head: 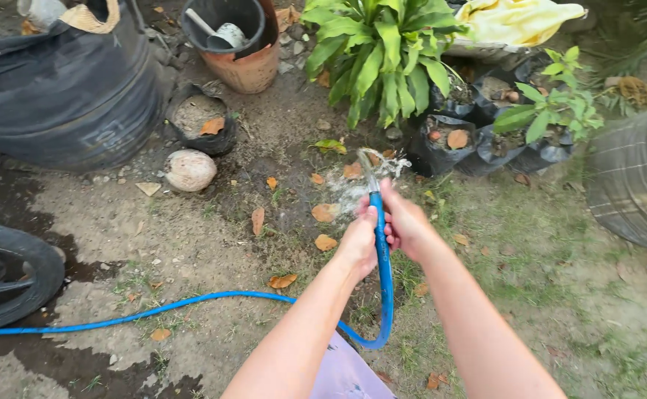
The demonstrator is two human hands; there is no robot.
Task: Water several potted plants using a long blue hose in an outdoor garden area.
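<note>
A blue garden hose (190, 301) runs across the ground from the left and loops up into my hands. My left hand (359, 238) grips the hose just below its end. My right hand (405, 218) closes around the hose beside it, thumb near the tip. Water (371, 166) sprays from the hose end towards a leafy green plant (379, 52) and several small black nursery bags (442, 144) with seedlings.
A large black sack (65, 89) stands at the back left, a clay pot holding a black bucket (238, 44) behind it. A coconut (190, 170) lies on the dirt. A tyre (5, 277) sits at the left edge, wet ground around it. A yellow cloth (519, 18) lies at the top right.
</note>
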